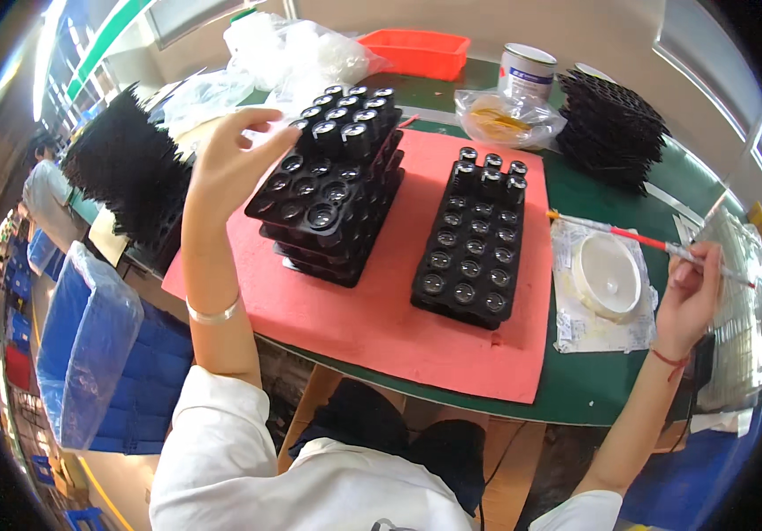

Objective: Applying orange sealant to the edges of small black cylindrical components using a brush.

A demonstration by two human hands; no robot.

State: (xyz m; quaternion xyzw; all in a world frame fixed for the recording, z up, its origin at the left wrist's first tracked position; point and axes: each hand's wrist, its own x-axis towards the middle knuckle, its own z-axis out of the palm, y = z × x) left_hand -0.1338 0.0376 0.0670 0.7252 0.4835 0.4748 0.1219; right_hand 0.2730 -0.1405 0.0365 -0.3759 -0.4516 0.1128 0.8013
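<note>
1. Reaching with the left hand (230, 159) to the far end of the left stack of black trays (365, 212), fingers parted and clasping nothing visible; impossible to tell whether touching the nearest short black cylinder (354, 134).
2. Grasping in the right hand (695, 281) a slender red-and-white brush-like tool (638, 237), with its orange-yellow tip pointing left, past the far side of a shallow round white dish (609, 274).
3. Under that dish, near the table's right side, stained pale paper (567, 334).
4. On a pink mat (381, 345), both that left stack and, just to its right, a single black tray (465, 257).
5. Set in rows of three in the single tray, clear round lenses (471, 269); at its far end, more black cylinders standing upright.
6. Behind, on the green table (576, 394): a red plastic bin (425, 64), a white metal can (527, 78), a clear bag (506, 128) with orange-yellow contents, and a right-hand pile of black trays (615, 133).
</note>
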